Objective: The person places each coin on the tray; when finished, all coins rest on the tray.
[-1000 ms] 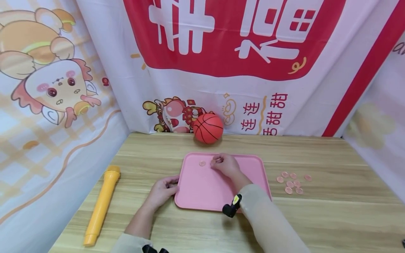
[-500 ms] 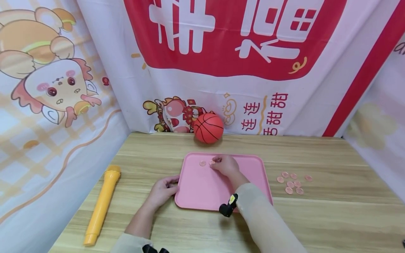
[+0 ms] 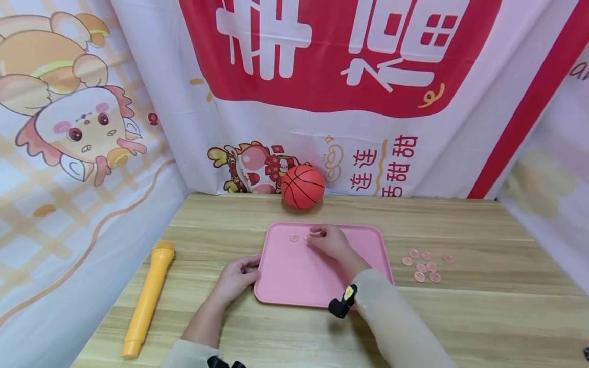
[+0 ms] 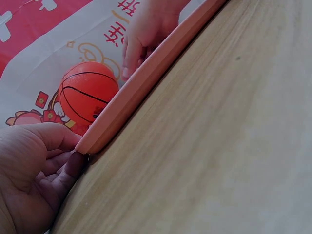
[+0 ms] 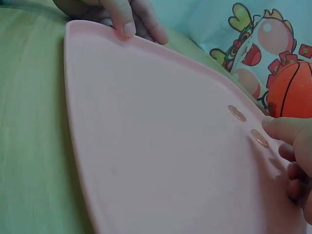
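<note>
A pink tray (image 3: 294, 276) lies on the table in front of me. My left hand (image 3: 236, 280) grips its left rim, thumb on top and fingers at the side in the left wrist view. Over the tray's far part is my right hand (image 3: 329, 241), index finger extended and the other fingers curled. Two small copper-coloured coins lie flat near the far rim: one coin (image 5: 237, 113) by itself, the other coin (image 5: 259, 138) just under the right fingertip (image 5: 269, 123). In the head view the right fingers partly cover that second coin.
Several similar coins (image 3: 421, 268) lie loose on the wooden table (image 3: 469, 317) right of the tray. A small red-orange basketball (image 3: 302, 187) sits behind the tray against the printed cloth. A yellow toy microphone (image 3: 148, 301) lies at the left.
The second coin, tilted between the right fingers a second ago, now lies flat on the tray beside the first. The right wrist has shifted slightly; the left hand stays at the rim.
</note>
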`<control>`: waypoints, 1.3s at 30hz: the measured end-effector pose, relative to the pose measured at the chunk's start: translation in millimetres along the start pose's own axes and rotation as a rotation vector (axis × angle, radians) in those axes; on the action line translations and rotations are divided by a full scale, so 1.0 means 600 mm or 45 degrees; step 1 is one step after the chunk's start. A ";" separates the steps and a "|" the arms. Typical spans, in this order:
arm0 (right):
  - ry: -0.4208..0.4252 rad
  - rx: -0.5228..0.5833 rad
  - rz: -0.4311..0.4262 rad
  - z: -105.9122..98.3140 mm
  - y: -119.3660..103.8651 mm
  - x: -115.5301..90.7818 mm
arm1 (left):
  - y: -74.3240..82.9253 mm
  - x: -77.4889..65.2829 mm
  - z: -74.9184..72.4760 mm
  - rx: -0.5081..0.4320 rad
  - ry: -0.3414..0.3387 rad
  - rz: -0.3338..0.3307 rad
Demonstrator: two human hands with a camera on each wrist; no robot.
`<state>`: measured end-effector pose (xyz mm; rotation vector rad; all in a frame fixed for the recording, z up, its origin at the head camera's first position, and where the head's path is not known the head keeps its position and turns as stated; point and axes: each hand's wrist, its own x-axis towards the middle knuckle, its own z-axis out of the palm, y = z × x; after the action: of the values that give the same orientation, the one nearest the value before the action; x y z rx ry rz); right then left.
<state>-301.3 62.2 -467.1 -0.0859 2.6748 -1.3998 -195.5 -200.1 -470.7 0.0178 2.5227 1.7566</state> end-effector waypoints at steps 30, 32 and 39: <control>0.209 -0.049 -0.114 -0.227 0.112 -0.150 | 0.001 -0.001 -0.001 0.005 -0.007 -0.011; 0.230 -0.036 -0.114 -0.241 0.124 -0.164 | 0.001 -0.001 -0.001 0.009 -0.012 -0.002; 0.175 0.068 0.080 -0.282 0.153 -0.206 | 0.000 -0.001 0.001 0.028 -0.006 -0.002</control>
<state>-200.7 265.3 -437.0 0.1020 2.7199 -1.5085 -195.0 -199.5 -470.9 0.0214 2.5379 1.7259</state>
